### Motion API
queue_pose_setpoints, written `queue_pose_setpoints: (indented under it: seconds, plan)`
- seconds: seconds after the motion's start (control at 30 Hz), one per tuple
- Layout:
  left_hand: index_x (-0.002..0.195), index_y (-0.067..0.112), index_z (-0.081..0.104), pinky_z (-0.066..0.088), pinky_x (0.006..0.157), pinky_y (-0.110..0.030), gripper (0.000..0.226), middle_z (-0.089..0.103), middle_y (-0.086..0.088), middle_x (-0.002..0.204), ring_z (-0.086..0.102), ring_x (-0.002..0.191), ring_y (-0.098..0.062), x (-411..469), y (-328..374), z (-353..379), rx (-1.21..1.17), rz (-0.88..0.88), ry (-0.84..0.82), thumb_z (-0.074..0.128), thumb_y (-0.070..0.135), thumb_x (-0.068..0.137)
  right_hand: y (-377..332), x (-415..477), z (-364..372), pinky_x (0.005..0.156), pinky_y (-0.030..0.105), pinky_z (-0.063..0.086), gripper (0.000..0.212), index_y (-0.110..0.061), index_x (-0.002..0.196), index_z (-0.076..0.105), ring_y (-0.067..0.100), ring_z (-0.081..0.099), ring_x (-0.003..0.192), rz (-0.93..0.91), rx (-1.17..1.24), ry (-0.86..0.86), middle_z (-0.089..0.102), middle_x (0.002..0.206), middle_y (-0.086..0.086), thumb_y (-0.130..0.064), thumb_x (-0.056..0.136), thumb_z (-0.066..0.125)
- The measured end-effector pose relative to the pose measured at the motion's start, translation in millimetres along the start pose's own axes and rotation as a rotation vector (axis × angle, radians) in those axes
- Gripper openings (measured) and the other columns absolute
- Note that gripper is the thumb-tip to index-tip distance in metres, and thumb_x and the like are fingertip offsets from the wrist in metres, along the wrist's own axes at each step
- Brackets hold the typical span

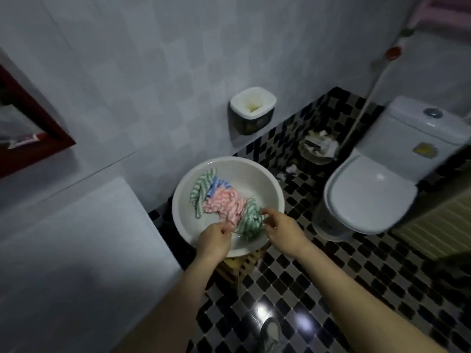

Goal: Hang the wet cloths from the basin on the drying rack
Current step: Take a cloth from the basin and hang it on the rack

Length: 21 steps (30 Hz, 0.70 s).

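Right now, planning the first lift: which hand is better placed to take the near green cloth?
Right hand: its fingers already pinch the near green cloth in the basin, while the left hand holds the pink cloth beside it.

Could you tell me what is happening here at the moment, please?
A person reaches into a white basin on a wooden stool beside the toilet. Their left hand pinches the pink striped cloth, and their right hand pinches the green striped cloth next to it. A second green cloth and a blue cloth lie with them in the basin; none is lifted out yet.
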<state>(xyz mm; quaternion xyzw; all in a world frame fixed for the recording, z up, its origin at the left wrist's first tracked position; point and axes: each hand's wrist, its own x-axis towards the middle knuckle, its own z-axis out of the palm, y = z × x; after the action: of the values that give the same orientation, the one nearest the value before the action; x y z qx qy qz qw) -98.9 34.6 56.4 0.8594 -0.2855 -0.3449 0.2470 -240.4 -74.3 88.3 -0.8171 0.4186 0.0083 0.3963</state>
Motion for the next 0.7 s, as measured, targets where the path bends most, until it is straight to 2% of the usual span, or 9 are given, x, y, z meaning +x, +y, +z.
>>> queue_pose_setpoints:
  seconds: [0.1, 0.2, 0.3, 0.37, 0.43, 0.47, 0.53, 0.63, 0.7]
  plan:
    - [0.12, 0.015, 0.066, 0.041, 0.079, -0.023, 0.032, 0.062, -0.004, 0.125, 0.058, 0.111, -0.025, 21, -2, 12, -0.116, -0.077, -0.011, 0.043, 0.014, 0.098, 4, 24, 9, 0.08, 0.038, 0.047, 0.055, -0.031, 0.139, 0.045, 0.033, 0.056, 0.112, -0.078, -0.256, -0.063, 0.063, 0.122, 0.011, -0.008, 0.089, 0.045]
    - [0.105, 0.015, 0.069, 0.041, 0.085, -0.026, 0.028, 0.063, -0.003, 0.11, 0.057, 0.105, -0.022, 62, -7, 34, -0.256, -0.17, -0.034, 0.044, 0.008, 0.096, 8, 64, 28, 0.093, 0.045, 0.035, 0.048, -0.036, 0.133, 0.052, 0.028, 0.04, 0.125, -0.05, -0.489, -0.187, 0.054, 0.131, 0.003, -0.017, 0.089, 0.051]
    - [0.122, 0.008, 0.064, 0.044, 0.093, -0.029, 0.034, 0.064, -0.006, 0.121, 0.058, 0.11, -0.025, 96, -13, 59, -0.35, -0.195, -0.087, 0.048, 0.003, 0.092, 14, 88, 50, 0.097, 0.05, 0.029, 0.041, -0.032, 0.128, 0.055, 0.026, 0.033, 0.126, 0.015, -0.639, -0.285, 0.049, 0.132, 0.0, -0.026, 0.088, 0.057]
    - [0.116, 0.006, 0.068, 0.047, 0.089, -0.031, 0.033, 0.068, -0.006, 0.113, 0.062, 0.104, -0.026, 117, -21, 75, -0.386, -0.222, -0.062, 0.052, 0.001, 0.087, 20, 106, 63, 0.097, 0.051, 0.029, 0.037, -0.029, 0.125, 0.056, 0.026, 0.033, 0.127, 0.035, -0.666, -0.327, 0.051, 0.131, 0.0, -0.024, 0.088, 0.055]
    - [0.091, 0.006, 0.075, 0.049, 0.074, -0.03, 0.017, 0.074, -0.015, 0.094, 0.065, 0.083, -0.022, 127, -27, 80, -0.41, -0.218, 0.092, 0.061, 0.004, 0.082, 24, 116, 68, 0.095, 0.047, 0.036, 0.027, -0.021, 0.114, 0.063, 0.026, 0.045, 0.122, 0.043, -0.634, -0.255, 0.06, 0.122, 0.003, -0.016, 0.09, 0.052]
    - [0.083, 0.005, 0.076, 0.046, 0.068, -0.026, 0.011, 0.074, -0.016, 0.086, 0.062, 0.074, -0.018, 125, -26, 76, -0.448, -0.212, 0.187, 0.065, 0.004, 0.082, 23, 117, 65, 0.09, 0.042, 0.043, 0.023, -0.016, 0.107, 0.066, 0.027, 0.054, 0.113, 0.034, -0.565, -0.176, 0.065, 0.115, 0.006, -0.013, 0.09, 0.051]
    - [0.085, 0.003, 0.076, 0.045, 0.064, -0.02, 0.008, 0.072, -0.012, 0.079, 0.058, 0.07, -0.013, 121, -23, 58, -0.642, -0.232, 0.336, 0.069, 0.001, 0.081, 24, 120, 59, 0.075, 0.031, 0.049, 0.02, -0.013, 0.095, 0.071, 0.026, 0.066, 0.088, 0.055, -0.299, 0.001, 0.072, 0.096, 0.007, -0.01, 0.089, 0.053]
    - [0.072, 0.016, 0.071, 0.043, 0.06, -0.021, 0.025, 0.063, -0.001, 0.065, 0.054, 0.065, -0.013, 123, -22, 16, -0.91, -0.216, 0.51, 0.063, -0.008, 0.077, 25, 133, 46, 0.057, 0.025, 0.051, 0.024, -0.014, 0.074, 0.072, 0.023, 0.062, 0.067, 0.371, 0.591, 0.177, 0.067, 0.074, 0.005, 0.002, 0.086, 0.059]
    - [0.064, 0.021, 0.066, 0.041, 0.06, -0.027, 0.028, 0.06, 0.004, 0.063, 0.052, 0.064, -0.014, 122, -22, -9, -0.944, -0.233, 0.573, 0.057, -0.003, 0.075, 23, 138, 38, 0.055, 0.025, 0.057, 0.022, -0.006, 0.075, 0.061, 0.021, 0.059, 0.068, 0.531, 1.056, 0.206, 0.059, 0.078, 0.011, 0.007, 0.09, 0.053]
